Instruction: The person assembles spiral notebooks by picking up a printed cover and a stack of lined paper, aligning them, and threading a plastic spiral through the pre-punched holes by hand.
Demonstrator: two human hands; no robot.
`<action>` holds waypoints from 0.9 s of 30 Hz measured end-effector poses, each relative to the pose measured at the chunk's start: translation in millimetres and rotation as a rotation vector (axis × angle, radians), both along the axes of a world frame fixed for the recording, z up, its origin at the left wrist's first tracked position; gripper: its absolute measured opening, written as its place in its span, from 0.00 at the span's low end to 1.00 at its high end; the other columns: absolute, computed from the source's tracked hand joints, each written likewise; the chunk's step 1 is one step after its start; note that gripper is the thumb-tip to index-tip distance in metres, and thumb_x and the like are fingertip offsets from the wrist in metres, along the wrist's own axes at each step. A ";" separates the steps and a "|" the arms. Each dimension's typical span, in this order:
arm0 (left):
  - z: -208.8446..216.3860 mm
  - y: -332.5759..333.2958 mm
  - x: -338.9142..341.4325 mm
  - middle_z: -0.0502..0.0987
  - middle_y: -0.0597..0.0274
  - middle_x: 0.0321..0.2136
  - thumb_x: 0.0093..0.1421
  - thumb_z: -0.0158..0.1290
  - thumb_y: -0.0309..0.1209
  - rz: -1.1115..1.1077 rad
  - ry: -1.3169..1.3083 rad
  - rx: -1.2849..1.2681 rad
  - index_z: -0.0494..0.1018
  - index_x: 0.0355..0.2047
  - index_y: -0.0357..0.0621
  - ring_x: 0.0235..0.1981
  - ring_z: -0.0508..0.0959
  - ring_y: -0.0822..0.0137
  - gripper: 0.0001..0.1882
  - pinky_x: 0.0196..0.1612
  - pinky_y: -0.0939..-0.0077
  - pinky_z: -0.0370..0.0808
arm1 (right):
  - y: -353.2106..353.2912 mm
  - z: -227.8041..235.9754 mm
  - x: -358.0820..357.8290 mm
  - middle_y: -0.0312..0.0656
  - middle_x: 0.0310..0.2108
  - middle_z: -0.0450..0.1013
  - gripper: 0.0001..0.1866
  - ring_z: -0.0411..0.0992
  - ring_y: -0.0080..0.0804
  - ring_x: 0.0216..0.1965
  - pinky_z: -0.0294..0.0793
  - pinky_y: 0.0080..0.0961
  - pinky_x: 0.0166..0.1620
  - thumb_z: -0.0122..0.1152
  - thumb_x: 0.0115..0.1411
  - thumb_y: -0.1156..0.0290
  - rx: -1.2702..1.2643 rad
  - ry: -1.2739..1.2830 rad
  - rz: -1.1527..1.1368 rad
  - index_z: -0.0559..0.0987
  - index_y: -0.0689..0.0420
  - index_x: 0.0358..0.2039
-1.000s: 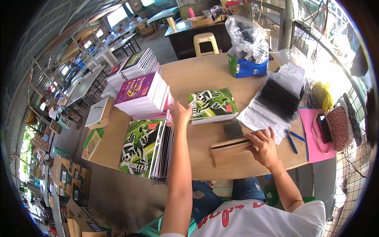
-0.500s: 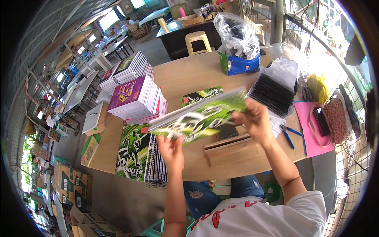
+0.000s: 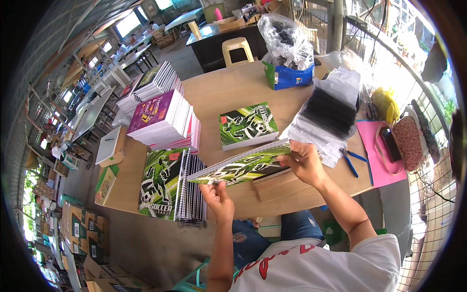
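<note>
Pinching a green-covered notebook (image 3: 243,165) by opposite ends, both hands (image 3: 220,202) hold it tilted above the table (image 3: 209,93)

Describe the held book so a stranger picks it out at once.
Find the brown table. At its near side, the left hand and right hand hold a green book. A green-topped stack lies beyond it and a green-topped pile to its left; only this book is held up, tilted.
</note>
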State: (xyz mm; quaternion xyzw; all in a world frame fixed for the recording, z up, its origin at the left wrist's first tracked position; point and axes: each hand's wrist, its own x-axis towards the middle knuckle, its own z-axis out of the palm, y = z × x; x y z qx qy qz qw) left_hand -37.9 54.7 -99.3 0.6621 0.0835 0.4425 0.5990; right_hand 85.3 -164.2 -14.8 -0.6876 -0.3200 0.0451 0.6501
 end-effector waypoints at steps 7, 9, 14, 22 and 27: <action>-9.9 10.1 -12.3 0.74 0.48 0.55 0.67 0.51 0.20 0.040 -0.007 -0.060 0.50 0.70 0.33 0.49 0.76 0.67 0.33 0.53 0.74 0.73 | 9.2 15.6 -6.6 0.50 0.29 0.78 0.08 0.74 0.35 0.27 0.74 0.31 0.37 0.67 0.59 0.80 -0.112 -0.159 -0.003 0.81 0.61 0.39; -16.8 4.0 -14.5 0.74 0.48 0.55 0.68 0.50 0.20 0.016 0.003 -0.068 0.50 0.69 0.33 0.48 0.76 0.67 0.33 0.53 0.74 0.73 | 8.4 14.9 -6.1 0.50 0.29 0.78 0.08 0.74 0.37 0.28 0.74 0.32 0.36 0.67 0.58 0.79 -0.090 -0.162 -0.011 0.81 0.61 0.39; -39.9 -60.2 -0.2 0.67 0.47 0.62 0.72 0.46 0.25 -0.003 0.170 0.005 0.50 0.71 0.35 0.58 0.71 0.62 0.30 0.61 0.67 0.67 | -62.4 -20.7 20.0 0.50 0.44 0.78 0.12 0.76 0.40 0.44 0.73 0.36 0.48 0.67 0.59 0.76 -0.204 -0.161 -0.084 0.82 0.60 0.45; -41.3 -62.1 30.1 0.70 0.57 0.52 0.72 0.52 0.43 -0.213 0.117 -0.121 0.57 0.66 0.34 0.49 0.73 0.69 0.32 0.54 0.74 0.70 | -79.7 -108.9 5.5 0.56 0.69 0.58 0.53 0.55 0.47 0.71 0.51 0.44 0.71 0.53 0.63 0.33 0.219 0.167 0.011 0.50 0.58 0.74; -59.2 -21.2 23.7 0.70 0.53 0.55 0.71 0.52 0.43 -0.255 0.077 -0.050 0.56 0.66 0.34 0.53 0.73 0.67 0.33 0.58 0.71 0.68 | -43.4 -80.8 120.7 0.45 0.39 0.76 0.08 0.75 0.42 0.44 0.75 0.40 0.49 0.62 0.65 0.67 -0.311 -0.124 -0.436 0.80 0.58 0.39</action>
